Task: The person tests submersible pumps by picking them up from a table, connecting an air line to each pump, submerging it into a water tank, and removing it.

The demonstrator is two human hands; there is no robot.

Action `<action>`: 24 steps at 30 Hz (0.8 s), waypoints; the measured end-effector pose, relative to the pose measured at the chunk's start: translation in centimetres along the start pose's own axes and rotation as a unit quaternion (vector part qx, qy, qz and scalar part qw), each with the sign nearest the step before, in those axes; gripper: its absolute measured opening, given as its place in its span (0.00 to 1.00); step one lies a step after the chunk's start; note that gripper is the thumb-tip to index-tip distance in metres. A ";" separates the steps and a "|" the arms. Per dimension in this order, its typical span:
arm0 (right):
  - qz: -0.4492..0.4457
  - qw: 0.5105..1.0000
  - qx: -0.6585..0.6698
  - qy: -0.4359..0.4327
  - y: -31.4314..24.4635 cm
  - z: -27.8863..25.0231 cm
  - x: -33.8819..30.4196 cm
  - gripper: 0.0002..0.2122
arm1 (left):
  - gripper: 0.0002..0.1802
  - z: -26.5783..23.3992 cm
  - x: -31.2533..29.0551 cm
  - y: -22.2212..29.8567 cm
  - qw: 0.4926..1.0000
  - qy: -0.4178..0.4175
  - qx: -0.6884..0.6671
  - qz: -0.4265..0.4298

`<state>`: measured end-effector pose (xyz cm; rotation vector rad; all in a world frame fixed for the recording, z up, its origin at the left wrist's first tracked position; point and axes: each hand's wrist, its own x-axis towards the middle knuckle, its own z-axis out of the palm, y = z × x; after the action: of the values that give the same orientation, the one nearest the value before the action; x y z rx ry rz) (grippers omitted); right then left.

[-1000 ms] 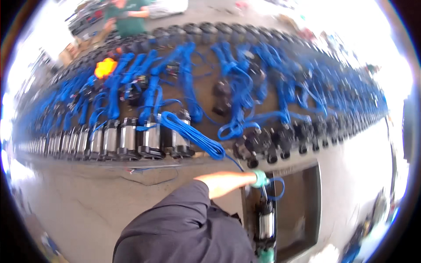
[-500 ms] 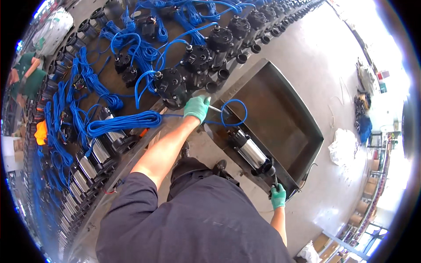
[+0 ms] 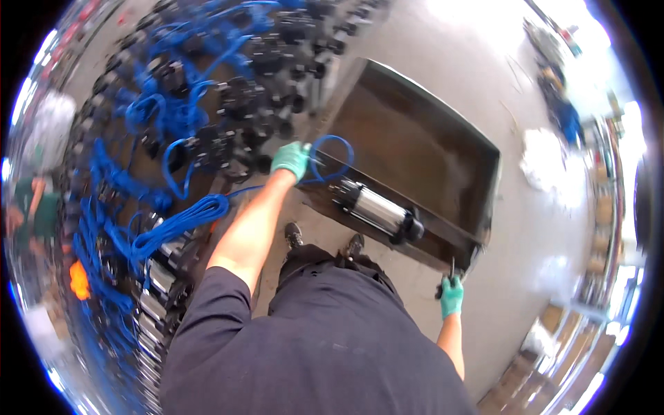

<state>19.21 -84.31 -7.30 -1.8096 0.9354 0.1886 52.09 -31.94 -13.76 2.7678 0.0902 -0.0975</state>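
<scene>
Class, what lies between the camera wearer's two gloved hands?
From left hand to right hand, the head view shows a blue cable loop, then a black-ended silver cylinder.

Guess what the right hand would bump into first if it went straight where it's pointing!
Probably the near corner of the metal tray, just ahead of the thin tool in the right hand; depth is unclear.

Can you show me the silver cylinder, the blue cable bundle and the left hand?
Silver cylinder (image 3: 379, 209): head view, middle of its shiny body.
Blue cable bundle (image 3: 181, 225): head view, its middle.
Left hand (image 3: 290, 159): head view, on the green glove.
</scene>
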 end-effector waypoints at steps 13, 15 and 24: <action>0.069 0.967 -0.180 0.169 1.6 -4.2 9.1 0.10 | 0.15 0.3 -3.7 1.6 0.812 -0.068 -0.533 -0.227; 0.059 0.952 -0.249 0.170 2.1 -4.0 10.9 0.13 | 0.12 -1.2 -5.1 3.7 0.751 -0.083 -0.607 -0.247; -0.244 0.942 -0.227 0.025 -13.3 5.3 0.3 0.25 | 0.19 -3.2 -9.7 8.3 0.776 -0.085 -0.608 -0.146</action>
<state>29.92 -77.90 -0.17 -2.4265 0.4682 0.0443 43.23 -38.96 -6.98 1.4102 0.3810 -0.2589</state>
